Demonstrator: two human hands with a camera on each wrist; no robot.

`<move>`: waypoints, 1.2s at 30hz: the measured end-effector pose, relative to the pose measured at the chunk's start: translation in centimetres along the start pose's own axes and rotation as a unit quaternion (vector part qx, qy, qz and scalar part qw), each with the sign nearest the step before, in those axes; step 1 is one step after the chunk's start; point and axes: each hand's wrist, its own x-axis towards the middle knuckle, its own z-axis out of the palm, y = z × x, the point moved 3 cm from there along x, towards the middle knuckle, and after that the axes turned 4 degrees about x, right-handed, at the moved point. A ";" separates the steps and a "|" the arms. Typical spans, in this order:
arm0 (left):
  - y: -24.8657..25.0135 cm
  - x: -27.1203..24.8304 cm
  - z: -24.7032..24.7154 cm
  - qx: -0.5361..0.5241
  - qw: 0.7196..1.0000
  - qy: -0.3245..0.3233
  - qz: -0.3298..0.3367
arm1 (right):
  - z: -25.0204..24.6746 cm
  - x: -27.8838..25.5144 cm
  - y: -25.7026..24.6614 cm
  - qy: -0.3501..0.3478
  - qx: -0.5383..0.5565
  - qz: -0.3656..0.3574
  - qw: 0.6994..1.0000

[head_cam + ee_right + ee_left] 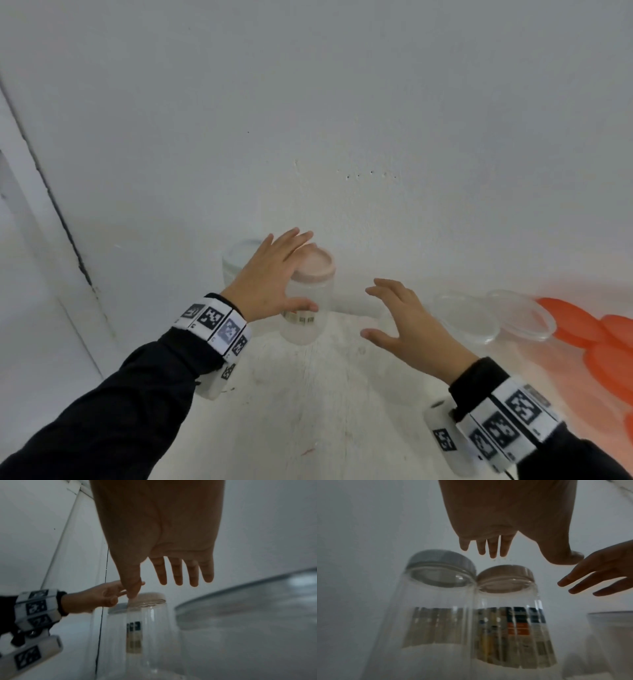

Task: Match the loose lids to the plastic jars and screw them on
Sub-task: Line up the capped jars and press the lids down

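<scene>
A: What could have gone wrong from there?

B: The left hand [270, 277] hung spread wide beside the pink-lidded jar [306, 308], fingers straight and holding nothing; in the left wrist view they were above the pink lid [505, 573], clear of it. A careless brush could have tipped that tall, light jar into the grey-lidded jar [426, 608] standing just beside it, near the back edge of the table [308, 411] by the wall.

A: And the right hand [407, 325]?

B: Open too, fingers fanned, empty, hovering between the pink-lidded jar and the clear tubs [493, 318] toward the right edge. A sweep sideways might have knocked a tub, or sent the orange lids [582, 329] sliding off that edge.

A: Anything about the lids themselves?

B: Both jars wore lids, but the pictures did not show whether either was screwed fully down. If the pink one sat only loosely, lifting the jar by its top could have left it to drop.

A: What was inside the containers?

B: Both jars looked empty, with only printed labels showing through the clear walls. The tubs looked empty as well, though they were blurred, so that was a judgement.
</scene>
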 end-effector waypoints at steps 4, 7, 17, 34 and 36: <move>1.9 1.8 1.7 0.080 0.996 -0.045 0.006 | -0.1 -2.6 2.3 -0.022 -0.058 0.023 0.998; 2.2 2.3 2.2 0.071 0.997 -0.038 -0.019 | 0.4 -4.1 3.3 -0.038 -0.089 0.034 0.995; 1.5 2.2 2.4 0.033 0.998 -0.040 -0.029 | 3.1 -1.2 3.3 -0.014 -0.097 0.024 0.995; 1.5 2.2 2.8 0.029 0.999 -0.015 -0.033 | 5.0 4.3 2.0 0.047 -0.086 0.030 0.995; 1.5 2.3 2.9 0.029 0.999 -0.013 -0.033 | 5.1 4.3 2.2 0.012 -0.117 0.033 0.993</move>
